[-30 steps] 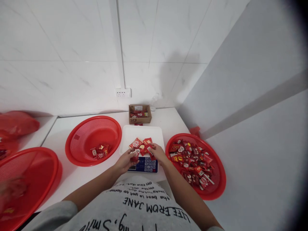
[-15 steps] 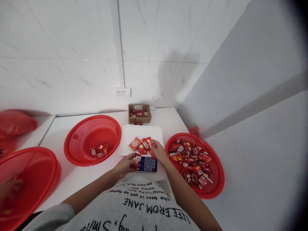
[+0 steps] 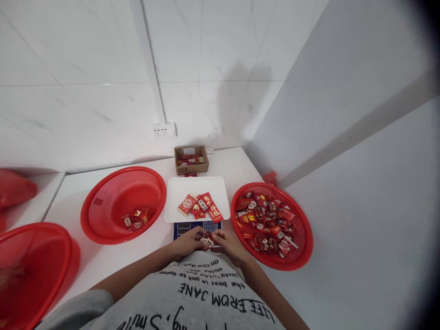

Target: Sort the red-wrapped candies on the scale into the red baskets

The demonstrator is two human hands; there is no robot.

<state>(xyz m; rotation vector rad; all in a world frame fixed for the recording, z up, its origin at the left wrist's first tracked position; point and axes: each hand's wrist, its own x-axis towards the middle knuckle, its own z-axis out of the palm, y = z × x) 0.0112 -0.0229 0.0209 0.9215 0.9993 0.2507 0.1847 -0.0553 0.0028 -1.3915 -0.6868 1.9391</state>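
Observation:
Both my left hand [image 3: 189, 242] and my right hand [image 3: 227, 245] are closed on one small red candy packet [image 3: 207, 242], held low in front of my shirt. The fingers cover its edges. Just beyond them is the blue keypad panel of a digital scale [image 3: 182, 228], partly hidden by my hands. On its white tray [image 3: 175, 188] several red packets [image 3: 201, 206] lie in an overlapping group. To my right stands a red plastic basket [image 3: 308, 247] heaped with red wrapped packets [image 3: 266, 220].
At left, a red basket [image 3: 90, 201] holds a few packets [image 3: 137, 219]. Nearer is another red basket [image 3: 65, 270], with a co-worker's blurred hand [image 3: 10, 275] inside. A cardboard box [image 3: 192, 168] of packets stands behind the scale. A red bag [image 3: 15, 188] lies far left.
My right hand has left the packets on the tray and come down to the packet in my left hand. Both hands now hold it closer to my body. The view has shifted slightly.

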